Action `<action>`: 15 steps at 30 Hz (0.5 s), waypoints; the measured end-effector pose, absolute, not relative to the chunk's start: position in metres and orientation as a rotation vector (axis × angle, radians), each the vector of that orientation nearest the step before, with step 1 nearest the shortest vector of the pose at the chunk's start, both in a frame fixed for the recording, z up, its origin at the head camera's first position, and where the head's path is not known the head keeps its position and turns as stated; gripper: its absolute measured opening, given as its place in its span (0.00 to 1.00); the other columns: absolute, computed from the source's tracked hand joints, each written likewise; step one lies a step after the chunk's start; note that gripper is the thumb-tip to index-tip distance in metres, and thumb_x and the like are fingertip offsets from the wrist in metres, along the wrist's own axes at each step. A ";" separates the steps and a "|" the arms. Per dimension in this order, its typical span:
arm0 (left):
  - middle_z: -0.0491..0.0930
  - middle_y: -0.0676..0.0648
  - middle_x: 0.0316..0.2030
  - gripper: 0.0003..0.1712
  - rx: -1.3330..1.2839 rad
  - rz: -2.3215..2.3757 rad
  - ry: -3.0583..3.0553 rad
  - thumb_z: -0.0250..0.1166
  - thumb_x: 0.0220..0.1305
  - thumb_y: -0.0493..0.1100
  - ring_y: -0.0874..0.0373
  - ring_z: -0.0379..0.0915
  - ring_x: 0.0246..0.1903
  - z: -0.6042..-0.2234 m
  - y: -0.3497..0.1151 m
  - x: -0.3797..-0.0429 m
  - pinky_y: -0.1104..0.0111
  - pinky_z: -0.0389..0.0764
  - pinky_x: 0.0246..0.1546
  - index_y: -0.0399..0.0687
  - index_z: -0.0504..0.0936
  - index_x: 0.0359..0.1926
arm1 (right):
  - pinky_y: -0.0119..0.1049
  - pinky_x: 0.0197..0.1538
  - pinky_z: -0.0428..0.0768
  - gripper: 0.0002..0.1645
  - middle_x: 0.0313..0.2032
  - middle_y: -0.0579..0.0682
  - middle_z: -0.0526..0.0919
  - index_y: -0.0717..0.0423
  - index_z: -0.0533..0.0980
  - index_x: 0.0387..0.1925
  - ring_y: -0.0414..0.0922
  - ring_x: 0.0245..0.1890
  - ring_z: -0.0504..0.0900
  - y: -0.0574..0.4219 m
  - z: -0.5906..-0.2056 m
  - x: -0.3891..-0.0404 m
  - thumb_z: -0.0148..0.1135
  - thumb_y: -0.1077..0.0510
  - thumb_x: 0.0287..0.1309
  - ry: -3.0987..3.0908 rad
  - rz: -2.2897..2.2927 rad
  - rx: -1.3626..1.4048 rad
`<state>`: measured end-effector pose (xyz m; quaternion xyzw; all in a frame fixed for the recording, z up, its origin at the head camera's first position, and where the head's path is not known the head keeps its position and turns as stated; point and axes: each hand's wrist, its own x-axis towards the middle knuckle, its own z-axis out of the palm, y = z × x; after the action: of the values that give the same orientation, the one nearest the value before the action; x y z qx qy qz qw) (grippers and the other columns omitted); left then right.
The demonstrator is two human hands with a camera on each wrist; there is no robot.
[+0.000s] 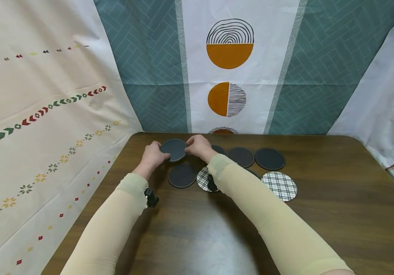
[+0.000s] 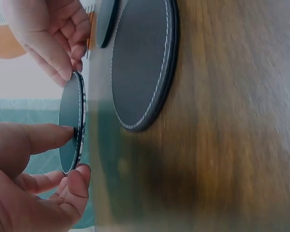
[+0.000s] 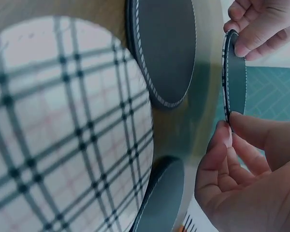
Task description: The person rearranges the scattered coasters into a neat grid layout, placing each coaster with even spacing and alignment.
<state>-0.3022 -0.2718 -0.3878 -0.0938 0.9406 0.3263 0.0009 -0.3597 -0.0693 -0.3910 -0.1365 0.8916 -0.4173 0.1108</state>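
Between both hands, a round dark coaster (image 1: pixel 173 149) is held above the far left part of the table. My left hand (image 1: pixel 151 157) pinches its left edge, thumb on the dark stitched face and fingers beneath. The right hand (image 1: pixel 201 148) pinches the opposite edge between thumb and fingers. In the left wrist view, the coaster's (image 2: pixel 70 123) rim shows a checked underside. Just nearer on the table lies another dark coaster (image 1: pixel 182 176). Beside that, a checked coaster (image 1: pixel 202 179) is partly hidden by the right wrist.
Farther right lie dark coasters (image 1: pixel 240 157), one of them (image 1: pixel 270 159) at the row's end, and a checked coaster (image 1: pixel 279 186). Others are partly covered by the right arm. The brown wooden table (image 1: pixel 334 214) meets a patterned cloth (image 1: pixel 149 68) at its back edge.
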 end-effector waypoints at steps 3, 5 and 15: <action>0.67 0.23 0.69 0.36 -0.290 1.020 2.950 0.71 0.76 0.43 0.31 0.69 0.66 -0.388 -0.265 -0.305 0.45 0.74 0.67 0.25 0.68 0.72 | 0.48 0.61 0.82 0.21 0.54 0.54 0.90 0.57 0.84 0.65 0.52 0.54 0.88 -0.063 -0.392 -0.363 0.72 0.58 0.75 2.651 -1.174 -0.439; 0.66 0.23 0.69 0.36 -0.285 1.014 2.948 0.70 0.76 0.43 0.31 0.69 0.66 -0.388 -0.260 -0.307 0.45 0.74 0.67 0.25 0.68 0.72 | 0.49 0.62 0.81 0.21 0.58 0.54 0.88 0.56 0.84 0.64 0.54 0.57 0.86 -0.059 -0.392 -0.365 0.72 0.57 0.75 2.686 -1.137 -0.456; 0.66 0.23 0.68 0.35 -0.270 0.967 2.935 0.70 0.76 0.44 0.31 0.71 0.64 -0.394 -0.244 -0.316 0.45 0.75 0.67 0.27 0.68 0.72 | 0.50 0.65 0.79 0.23 0.66 0.54 0.84 0.54 0.85 0.66 0.56 0.63 0.82 -0.046 -0.400 -0.376 0.74 0.56 0.74 2.709 -1.057 -0.419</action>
<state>-0.3161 -0.2437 -0.3942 -0.0869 0.9460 0.3118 0.0195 -0.3762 -0.0456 -0.3995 -0.1419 0.9173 -0.3579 0.1016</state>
